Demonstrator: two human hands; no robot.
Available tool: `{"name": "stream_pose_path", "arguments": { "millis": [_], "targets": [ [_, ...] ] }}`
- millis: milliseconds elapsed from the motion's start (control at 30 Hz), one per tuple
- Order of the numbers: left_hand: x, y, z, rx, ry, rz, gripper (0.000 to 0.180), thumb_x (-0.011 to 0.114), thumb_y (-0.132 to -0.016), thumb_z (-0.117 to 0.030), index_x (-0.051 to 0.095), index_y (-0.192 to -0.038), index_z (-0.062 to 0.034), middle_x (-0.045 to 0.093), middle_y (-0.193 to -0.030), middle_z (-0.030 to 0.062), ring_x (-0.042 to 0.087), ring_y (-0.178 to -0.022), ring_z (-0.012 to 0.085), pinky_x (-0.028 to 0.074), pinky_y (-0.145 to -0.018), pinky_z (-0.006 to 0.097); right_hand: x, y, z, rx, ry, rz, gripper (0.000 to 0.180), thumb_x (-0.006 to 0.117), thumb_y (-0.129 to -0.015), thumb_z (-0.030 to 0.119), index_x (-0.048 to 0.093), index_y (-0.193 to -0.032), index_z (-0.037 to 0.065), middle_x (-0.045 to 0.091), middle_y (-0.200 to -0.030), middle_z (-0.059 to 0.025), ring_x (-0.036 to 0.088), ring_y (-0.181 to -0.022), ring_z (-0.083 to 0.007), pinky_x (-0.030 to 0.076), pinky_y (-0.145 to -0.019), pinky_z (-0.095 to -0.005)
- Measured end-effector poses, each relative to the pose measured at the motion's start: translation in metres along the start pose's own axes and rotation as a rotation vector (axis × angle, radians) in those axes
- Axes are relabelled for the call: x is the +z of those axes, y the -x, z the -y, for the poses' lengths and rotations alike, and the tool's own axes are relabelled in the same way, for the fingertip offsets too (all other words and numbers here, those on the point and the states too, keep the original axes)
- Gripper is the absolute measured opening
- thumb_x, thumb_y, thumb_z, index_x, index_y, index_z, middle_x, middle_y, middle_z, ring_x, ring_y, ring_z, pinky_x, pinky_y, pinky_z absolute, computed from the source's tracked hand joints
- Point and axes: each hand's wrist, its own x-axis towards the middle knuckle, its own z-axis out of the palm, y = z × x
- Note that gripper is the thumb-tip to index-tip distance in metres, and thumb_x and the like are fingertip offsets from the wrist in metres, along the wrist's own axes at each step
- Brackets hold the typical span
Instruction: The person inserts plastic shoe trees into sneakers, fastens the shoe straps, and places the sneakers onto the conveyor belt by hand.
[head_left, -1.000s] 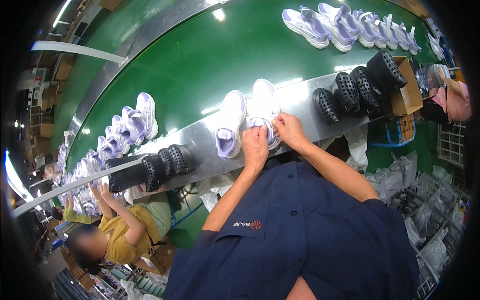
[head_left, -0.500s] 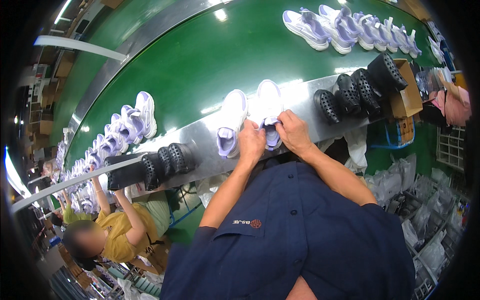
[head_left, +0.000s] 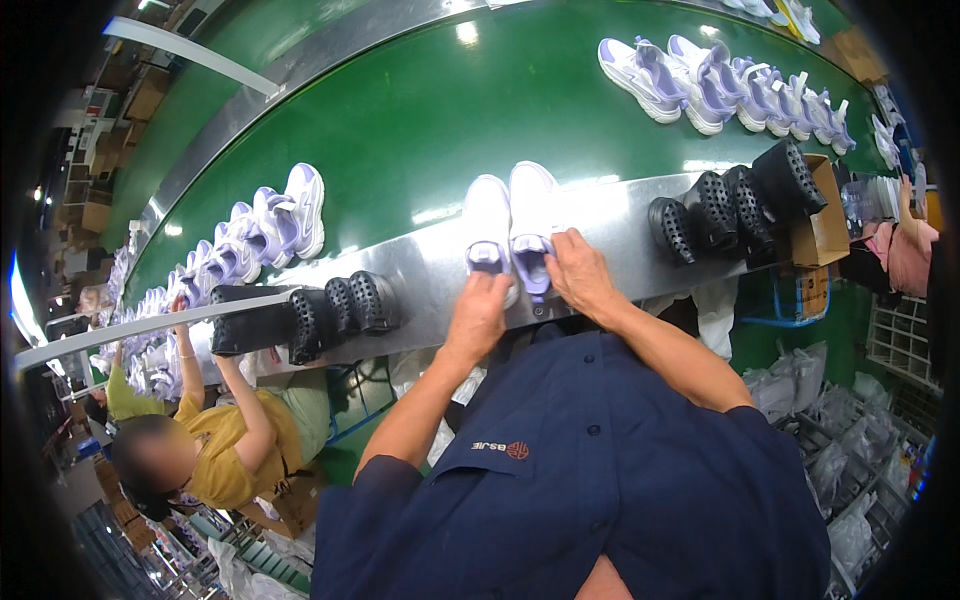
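Observation:
Two white-and-lilac sneakers lie side by side across the steel ledge (head_left: 620, 215) and the edge of the green conveyor belt (head_left: 420, 110), toes pointing away from me. My left hand (head_left: 480, 310) grips the heel of the left sneaker (head_left: 487, 225). At the heel of the right sneaker (head_left: 532, 215), my right hand (head_left: 578, 272) holds on with its fingers at the lilac collar.
Black perforated shoe lasts (head_left: 725, 205) stand on the ledge to the right beside a cardboard box (head_left: 825, 215); more lasts (head_left: 345, 305) stand to the left. Rows of finished sneakers (head_left: 715, 70) ride the belt. A person in a yellow shirt (head_left: 215, 440) works at lower left.
Both hands have slid down toward the sneakers' heels, and the pair now lies straighter side by side on the ledge.

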Motion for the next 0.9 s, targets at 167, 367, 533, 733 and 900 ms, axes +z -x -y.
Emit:
{"name": "stream_pose_path", "arguments": {
  "millis": [167,367,533,733,900],
  "targets": [
    [0.02,-0.02,-0.02,-0.157,0.026,0.191,0.064,0.068,-0.079,-0.005,0.048,-0.139,-0.0131,0.063,-0.084,0.0244,0.06,-0.082,0.042,0.048,-0.077,0.05,0.005,-0.009,-0.016,-0.002,0.008,-0.043,0.017,0.062,-0.09,0.015,0.059,-0.101,0.001,0.06,-0.092,-0.0201,0.064,-0.081,-0.0403,0.054,-0.072,-0.0478],
    [0.027,-0.049,-0.038,-0.195,-0.129,0.266,0.046,0.072,-0.08,-0.022,0.058,-0.123,-0.0119,0.068,-0.077,0.0203,0.065,-0.075,0.0392,0.053,-0.069,0.049,-0.001,-0.01,-0.018,0.042,-0.057,-0.049,0.025,0.061,-0.093,0.024,0.068,-0.093,0.0,0.065,-0.087,-0.0219,0.064,-0.082,-0.0413,0.052,-0.074,-0.0481],
    [0.011,-0.066,-0.003,-0.23,-0.204,0.257,0.031,0.067,-0.085,-0.025,0.064,-0.111,-0.008,0.07,-0.081,0.019,0.068,-0.077,0.037,0.055,-0.066,0.05,-0.053,-0.018,-0.032,0.207,-0.141,0.136,0.042,0.064,-0.089,0.036,0.07,-0.102,-0.003,0.069,-0.096,-0.0269,0.066,-0.095,-0.042,0.052,-0.086,-0.0463],
    [-0.062,-0.105,0.128,-0.374,-0.317,0.162,0.043,0.072,-0.086,-0.036,0.065,-0.121,-0.0116,0.071,-0.09,0.0203,0.069,-0.085,0.0381,0.055,-0.075,0.048,-0.156,-0.078,-0.091,0.107,0.231,-0.08,0.057,0.075,-0.083,0.032,0.058,-0.125,-0.004,0.066,-0.106,-0.0295,0.063,-0.103,-0.0433,0.049,-0.093,-0.0478],
    [-0.109,-0.09,0.085,-0.249,-0.382,0.126,0.055,0.076,-0.08,-0.018,0.058,-0.132,-0.0121,0.064,-0.116,0.0243,0.058,-0.108,0.0445,0.046,-0.097,0.048,-0.202,-0.149,-0.193,0.218,0.436,0.043,0.067,0.076,-0.077,0.023,0.051,-0.137,0.013,0.056,-0.125,-0.031,0.054,-0.118,-0.0507,0.047,-0.099,-0.0515]
  ]
}}
